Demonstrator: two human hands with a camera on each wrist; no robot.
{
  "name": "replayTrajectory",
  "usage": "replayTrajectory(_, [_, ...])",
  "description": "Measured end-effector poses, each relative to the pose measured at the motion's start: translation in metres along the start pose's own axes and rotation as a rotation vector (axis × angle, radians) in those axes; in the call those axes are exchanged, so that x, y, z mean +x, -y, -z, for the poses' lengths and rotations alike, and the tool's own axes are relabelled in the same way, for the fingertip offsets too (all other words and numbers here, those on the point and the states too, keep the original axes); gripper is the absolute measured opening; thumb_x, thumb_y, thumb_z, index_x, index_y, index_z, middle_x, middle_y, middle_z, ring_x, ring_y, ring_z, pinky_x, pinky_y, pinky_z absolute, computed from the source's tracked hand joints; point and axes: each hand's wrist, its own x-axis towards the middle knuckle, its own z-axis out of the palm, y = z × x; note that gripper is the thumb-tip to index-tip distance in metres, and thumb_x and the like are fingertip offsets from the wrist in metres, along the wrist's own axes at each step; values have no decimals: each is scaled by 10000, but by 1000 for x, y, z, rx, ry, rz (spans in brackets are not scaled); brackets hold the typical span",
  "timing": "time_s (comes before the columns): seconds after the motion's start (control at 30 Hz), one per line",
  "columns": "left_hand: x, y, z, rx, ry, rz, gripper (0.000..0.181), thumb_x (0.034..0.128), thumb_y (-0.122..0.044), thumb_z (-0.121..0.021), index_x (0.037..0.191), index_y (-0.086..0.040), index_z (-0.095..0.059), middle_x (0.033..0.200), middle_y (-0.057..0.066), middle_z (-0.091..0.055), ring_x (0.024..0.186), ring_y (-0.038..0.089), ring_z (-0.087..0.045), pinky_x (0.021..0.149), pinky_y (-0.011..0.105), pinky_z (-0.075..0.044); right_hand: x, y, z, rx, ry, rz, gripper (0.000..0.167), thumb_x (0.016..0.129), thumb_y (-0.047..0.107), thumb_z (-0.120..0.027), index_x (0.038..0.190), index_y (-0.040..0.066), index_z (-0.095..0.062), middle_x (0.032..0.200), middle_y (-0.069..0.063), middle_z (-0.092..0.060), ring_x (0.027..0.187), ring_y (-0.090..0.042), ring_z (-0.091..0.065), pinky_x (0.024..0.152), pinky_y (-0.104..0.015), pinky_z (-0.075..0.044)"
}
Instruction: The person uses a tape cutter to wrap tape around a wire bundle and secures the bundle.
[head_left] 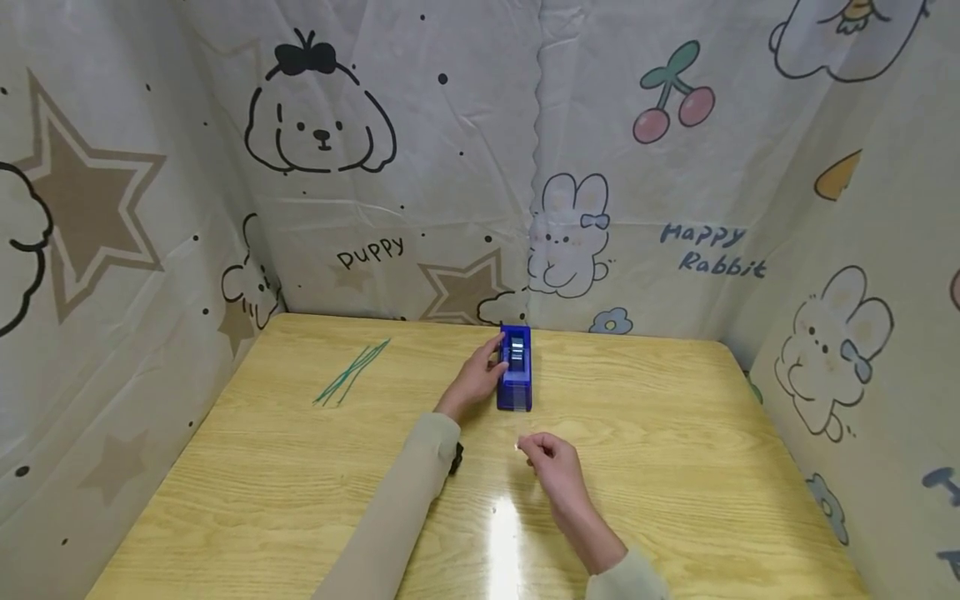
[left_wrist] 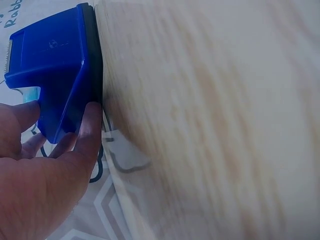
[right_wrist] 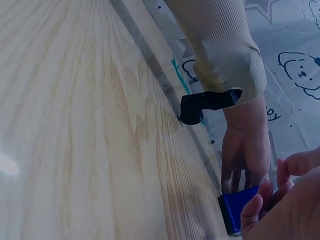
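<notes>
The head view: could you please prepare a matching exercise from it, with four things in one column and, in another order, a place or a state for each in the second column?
Things:
1. tape dispenser
2. green strands
3. left hand
4. right hand

Places and states:
A. lower in the picture than the other three, thumb and fingertips close together
B. blue, near the far edge of the table
C. gripping the side of something blue
D. lying across one another, farthest left of the four

Right pairs: 1-B, 2-D, 3-C, 4-A
</notes>
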Motion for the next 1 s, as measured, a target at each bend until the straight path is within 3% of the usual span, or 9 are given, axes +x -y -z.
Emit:
replayTrajectory(0.4, [0,1,-2,-6,-4,-12,598,1097,-154,-509,1647,-209,-283,1625,202,-397,1369,420,-544,1170,513,-405,-8,-5,1,20,-2,1,217,1005,166,-673,990,-48,-705,862,16,-611,787,-128,-507,663,-240,-434])
replayTrajectory(0.73, [4,2,0,2,3,-8,602,1100,-175,-505,1652,-226,-270,1634,193,-386,1384,415,-531,1181,506,-393,-16,-1,1,33,-7,7,181,1001,129,-658,990,-45,-708,914,-43,-636,799,-142,-521,677,-241,-459])
replayTrajectory(1.0, [2,1,-1,6,15,5,602,1105,-177,-496,1655,-231,-258,1639,192,-377,1396,413,-518,1185,510,-387,-28,1,4,44,-3,-12,241,1003,175,-681,1024,-65,-700,833,-6,-571,794,-148,-524,667,-238,-449])
